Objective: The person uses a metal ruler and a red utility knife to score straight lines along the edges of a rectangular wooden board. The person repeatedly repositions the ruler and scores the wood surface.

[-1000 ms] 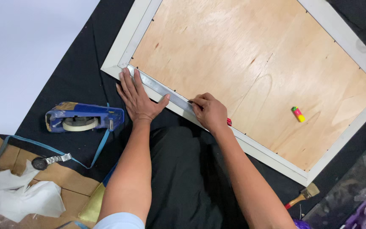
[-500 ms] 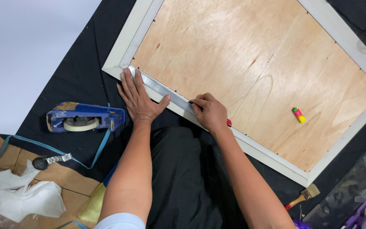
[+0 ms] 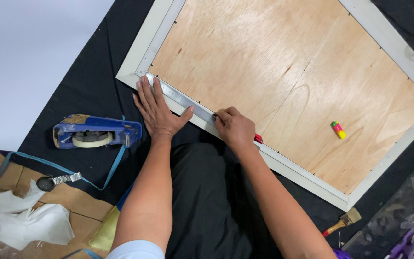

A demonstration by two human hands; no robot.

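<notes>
Black cloth on the floor is carrying a white-framed plywood panel (image 3: 288, 81). Left hand (image 3: 159, 112) is lying flat, fingers spread, pinning a steel ruler (image 3: 180, 98) along the frame's near edge; right hand (image 3: 233, 128), just beside it, is gripping a red-tipped cutter (image 3: 258, 139) at the ruler's edge. Looks like mid-scoring; next stroke needs the ruler held dead steady.

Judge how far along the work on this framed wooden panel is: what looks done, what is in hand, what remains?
Done: the plywood backing sits inside the white frame. In hand: the left hand presses a metal ruler flat along the frame's near edge, while the right hand works a red-handled tool at the ruler. Left: the stretch of that edge beyond the right hand looks unworked.
</notes>
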